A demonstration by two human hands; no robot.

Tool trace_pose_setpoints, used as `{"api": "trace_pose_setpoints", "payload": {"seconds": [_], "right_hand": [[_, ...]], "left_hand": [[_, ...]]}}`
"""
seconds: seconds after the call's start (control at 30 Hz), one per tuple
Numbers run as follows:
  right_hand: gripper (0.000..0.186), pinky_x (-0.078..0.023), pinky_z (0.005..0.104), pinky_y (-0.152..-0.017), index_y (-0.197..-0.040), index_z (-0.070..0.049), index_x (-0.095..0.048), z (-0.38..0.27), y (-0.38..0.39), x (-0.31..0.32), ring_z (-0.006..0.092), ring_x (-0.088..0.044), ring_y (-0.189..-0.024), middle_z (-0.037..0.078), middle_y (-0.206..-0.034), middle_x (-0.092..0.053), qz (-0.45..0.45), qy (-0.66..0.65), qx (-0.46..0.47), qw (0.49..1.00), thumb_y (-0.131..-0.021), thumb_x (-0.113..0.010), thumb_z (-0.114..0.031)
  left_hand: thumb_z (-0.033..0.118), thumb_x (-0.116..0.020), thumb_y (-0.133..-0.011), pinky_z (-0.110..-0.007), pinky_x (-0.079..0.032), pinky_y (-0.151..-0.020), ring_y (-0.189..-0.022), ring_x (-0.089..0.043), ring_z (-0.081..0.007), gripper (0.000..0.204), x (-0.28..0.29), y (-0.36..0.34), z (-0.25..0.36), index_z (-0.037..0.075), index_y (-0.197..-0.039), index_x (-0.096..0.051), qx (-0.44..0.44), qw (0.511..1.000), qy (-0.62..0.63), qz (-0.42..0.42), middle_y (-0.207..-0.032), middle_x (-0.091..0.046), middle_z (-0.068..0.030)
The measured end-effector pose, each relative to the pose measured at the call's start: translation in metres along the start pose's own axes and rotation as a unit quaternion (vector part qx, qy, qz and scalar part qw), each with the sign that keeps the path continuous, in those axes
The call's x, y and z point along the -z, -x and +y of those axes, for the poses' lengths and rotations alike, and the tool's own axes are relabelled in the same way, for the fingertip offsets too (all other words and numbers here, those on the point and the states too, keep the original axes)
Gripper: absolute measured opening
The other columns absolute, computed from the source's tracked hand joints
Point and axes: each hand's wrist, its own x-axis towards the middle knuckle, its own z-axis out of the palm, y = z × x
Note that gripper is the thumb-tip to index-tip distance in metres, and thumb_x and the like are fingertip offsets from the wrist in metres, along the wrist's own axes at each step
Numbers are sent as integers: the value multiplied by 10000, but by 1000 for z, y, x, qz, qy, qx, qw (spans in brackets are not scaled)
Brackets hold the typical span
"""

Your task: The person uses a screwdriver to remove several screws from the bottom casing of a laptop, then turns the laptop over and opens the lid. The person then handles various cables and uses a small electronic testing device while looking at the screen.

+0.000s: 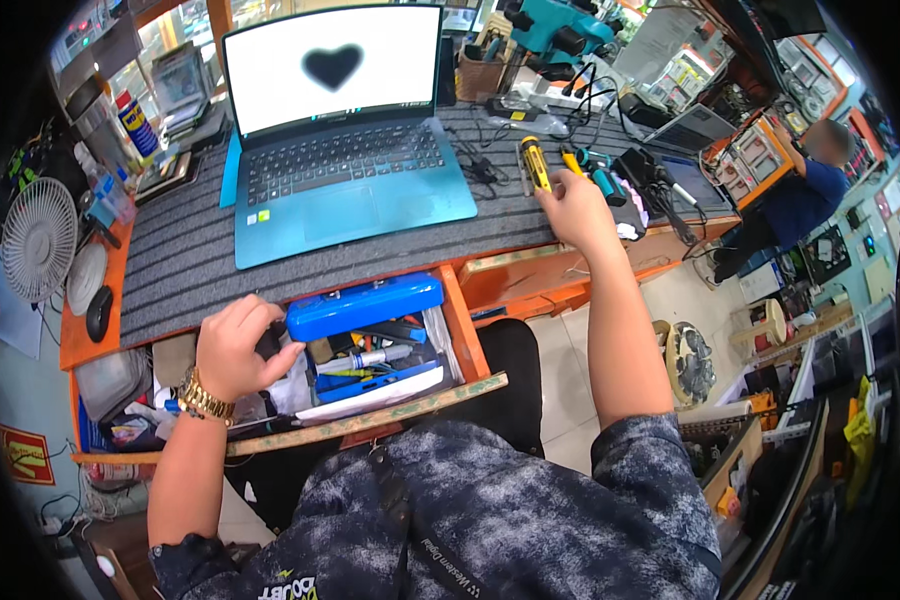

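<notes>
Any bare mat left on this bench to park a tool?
Yes: the grey mat is bare left of the laptop, and a strip runs in front of it above the open drawer. Right of the laptop is crowded: cables, yellow screwdriver, right hand. The drawer, where the left hand reaches, is packed.

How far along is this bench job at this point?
Early, by the look of it. Done: the drawer is pulled open and the laptop is open with its screen lit. In hand: the left hand is on the blue box in the drawer, and the right hand reaches the yellow-handled screwdriver. Left: the laptop shows no sign of being opened up.
</notes>
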Motion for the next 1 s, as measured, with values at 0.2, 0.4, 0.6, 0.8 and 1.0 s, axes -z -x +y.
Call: {"api": "trace_pose_setpoints", "payload": {"seconds": [0.2, 0.4, 0.6, 0.8, 1.0], "right_hand": [[334, -637, 497, -1023, -1231, 48, -820, 55, -60, -28, 457, -796, -1165, 317, -1210, -814, -95, 136, -126, 978, -981, -747, -161], [312, -647, 521, -1020, -1153, 74, -821, 72, -66, -28, 452, -795, -1188, 338, -1226, -804, -150, 162, -173, 960, -946, -785, -157], [369, -648, 527, -1041, -1266, 50, -796, 63, -76, -11, 457, -782, -1251, 298, -1348, -794, -150, 200, -133, 959, -998, -772, -203], [359, -629, 562, -1030, -1234, 44, -765, 30, -95, -41, 513, -781, -1186, 332, -1240, -805, 38, -34, -31, 998, -1015, -669, -223], [311, -646, 518, -1067, -1246, -60, -860, -45, -87, -64, 383, -816, -1237, 217, -1320, -834, -98, 189, -86, 973, -1090, -624, -189]], "left_hand": [[295, -952, -817, -428, -606, -698, -804, -751, -331, 349, 1, 8, -1, 67, -968, -736, 15, 1000, -1, 8, -932, -741, -98], [296, -962, -806, -424, -612, -697, -802, -758, -327, 361, 1, 6, -1, 66, -974, -741, 21, 1000, 10, 4, -932, -749, -93], [285, -961, -804, -423, -609, -691, -797, -756, -325, 350, 2, 6, 0, 68, -971, -744, 22, 1000, 14, 7, -923, -744, -93], [276, -962, -799, -421, -605, -683, -785, -753, -323, 345, 1, 3, -2, 70, -969, -744, 18, 1000, 26, -1, -914, -743, -94], [275, -983, -776, -423, -611, -700, -802, -761, -332, 365, 4, 5, 1, 75, -961, -740, 45, 999, 16, -7, -923, -752, -95]]}}
